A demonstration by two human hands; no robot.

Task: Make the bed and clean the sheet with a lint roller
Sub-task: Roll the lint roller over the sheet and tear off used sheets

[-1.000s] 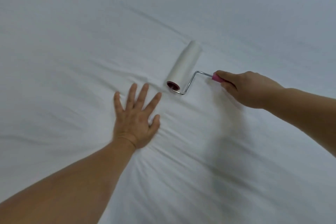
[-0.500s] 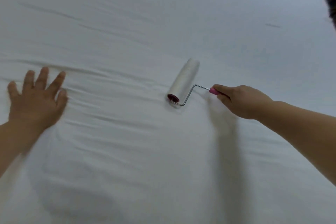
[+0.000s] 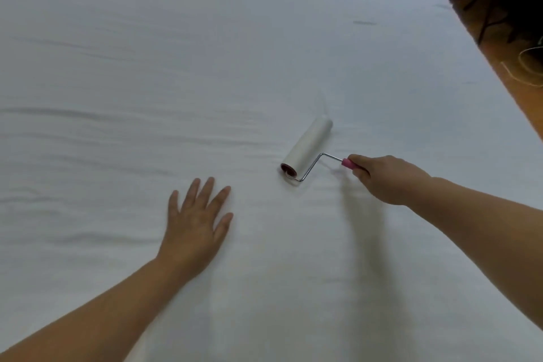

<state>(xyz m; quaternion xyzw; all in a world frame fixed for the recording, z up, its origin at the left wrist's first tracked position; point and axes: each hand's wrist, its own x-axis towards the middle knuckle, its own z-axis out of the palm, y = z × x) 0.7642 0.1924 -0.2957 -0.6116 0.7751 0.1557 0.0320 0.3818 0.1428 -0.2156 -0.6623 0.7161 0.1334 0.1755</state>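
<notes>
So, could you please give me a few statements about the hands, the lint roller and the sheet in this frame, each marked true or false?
1. The right hand grips the pink handle of the lint roller. True.
2. The left hand is curled into a fist. False: it lies flat on the sheet with fingers spread.
3. The roller's drum rests on the sheet. True.
4. The left hand touches the roller. False: bare sheet lies between them.
5. The sheet is dark blue. False: it is white.
</notes>
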